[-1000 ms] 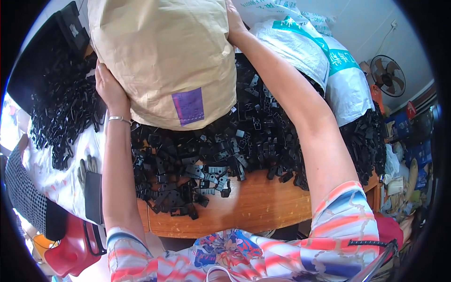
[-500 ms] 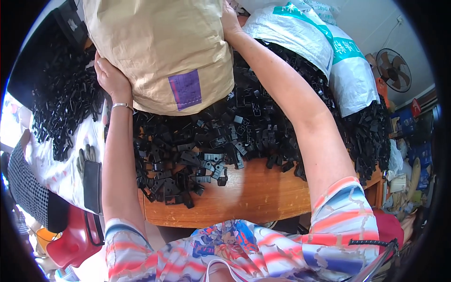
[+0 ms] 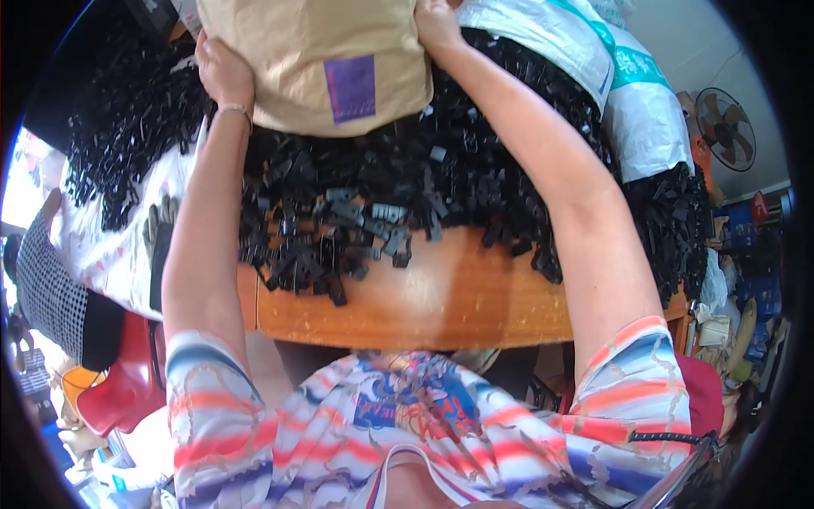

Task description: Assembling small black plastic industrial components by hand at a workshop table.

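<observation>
A big tan paper sack (image 3: 314,51) with a purple label stands at the top of the head view, over a heap of small black plastic parts (image 3: 356,195). My left hand (image 3: 222,72) presses against the sack's left side. My right hand (image 3: 437,21) grips its right upper side. Both arms stretch forward over the parts, which spread across a wooden table (image 3: 424,297).
White woven sacks (image 3: 627,93) with green print lie at the right. More black parts (image 3: 119,127) cover a white cloth at the left. A red plastic stool (image 3: 119,390) stands low left; a fan (image 3: 725,127) is at far right.
The sack has shifted up and away toward the top edge of the view, with both hands staying on its sides. More of the black parts below it now show.
</observation>
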`<state>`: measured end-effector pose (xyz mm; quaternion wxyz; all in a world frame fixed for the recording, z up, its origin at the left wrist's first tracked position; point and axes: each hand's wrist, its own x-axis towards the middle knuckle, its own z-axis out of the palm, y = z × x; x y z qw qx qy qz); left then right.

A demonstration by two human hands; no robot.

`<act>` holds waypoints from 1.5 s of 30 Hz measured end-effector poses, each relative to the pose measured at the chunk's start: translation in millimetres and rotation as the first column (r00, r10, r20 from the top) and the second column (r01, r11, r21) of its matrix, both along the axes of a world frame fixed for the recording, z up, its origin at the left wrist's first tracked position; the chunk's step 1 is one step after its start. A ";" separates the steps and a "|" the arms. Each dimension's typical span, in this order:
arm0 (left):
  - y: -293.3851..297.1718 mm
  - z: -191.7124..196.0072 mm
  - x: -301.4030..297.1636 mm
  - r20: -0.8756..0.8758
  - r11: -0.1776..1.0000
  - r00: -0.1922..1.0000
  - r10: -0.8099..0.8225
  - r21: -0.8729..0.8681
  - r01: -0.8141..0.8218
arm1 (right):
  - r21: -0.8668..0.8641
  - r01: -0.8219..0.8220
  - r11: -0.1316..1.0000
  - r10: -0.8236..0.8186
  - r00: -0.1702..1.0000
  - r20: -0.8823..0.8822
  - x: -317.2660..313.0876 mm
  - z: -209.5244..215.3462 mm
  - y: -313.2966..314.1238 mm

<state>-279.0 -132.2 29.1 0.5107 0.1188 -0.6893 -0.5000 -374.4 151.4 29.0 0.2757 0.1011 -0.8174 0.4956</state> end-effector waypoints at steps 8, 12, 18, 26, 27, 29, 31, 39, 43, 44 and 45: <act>-21.4 16.7 12.7 0.083 0.978 0.986 -0.143 -0.144 0.154 | 0.149 -0.151 0.977 0.123 0.976 0.180 102.1 10.4 25.8; -8.5 26.7 21.9 0.198 0.956 0.965 -0.170 -0.203 0.210 | 0.092 -0.202 0.975 0.189 0.973 0.133 130.2 11.3 30.9; 36.0 -2.6 22.6 0.289 0.934 0.957 0.008 -0.344 0.097 | 0.459 -0.084 0.885 -0.040 0.966 0.254 153.6 2.6 -10.2; 58.9 -20.1 22.7 0.333 0.920 0.923 0.194 -0.389 -0.053 | 0.525 -0.085 0.847 -0.036 0.976 0.217 159.5 0.2 -27.8; 58.4 -20.6 21.3 0.319 0.918 0.928 0.193 -0.392 -0.056 | 0.532 -0.085 0.842 -0.042 0.974 0.222 158.2 2.3 -29.7; 57.4 -19.4 23.0 0.321 0.930 0.936 0.147 -0.366 -0.020 | 0.524 -0.092 0.846 -0.040 0.971 0.235 156.4 5.9 -30.1; 62.9 -16.5 17.7 0.307 0.932 0.940 0.148 -0.362 -0.029 | 0.529 -0.078 0.845 -0.045 0.975 0.216 152.9 7.3 -28.1; 70.0 -21.4 9.4 0.305 0.934 0.940 0.154 -0.355 -0.038 | 0.523 -0.083 0.848 -0.053 0.969 0.240 140.7 -0.9 -27.7; 65.9 -26.7 10.6 0.314 0.933 0.935 0.165 -0.358 -0.044 | 0.534 -0.073 0.842 -0.053 0.975 0.217 140.6 -3.0 -32.3; 63.7 -27.2 11.7 0.297 0.930 0.939 0.175 -0.364 -0.058 | 0.533 -0.076 0.843 -0.037 0.980 0.197 140.9 -4.1 -32.9; 60.4 -27.8 13.1 0.280 0.926 0.941 0.189 -0.370 -0.076 | 0.531 -0.082 0.844 -0.017 0.984 0.178 140.7 -4.7 -34.4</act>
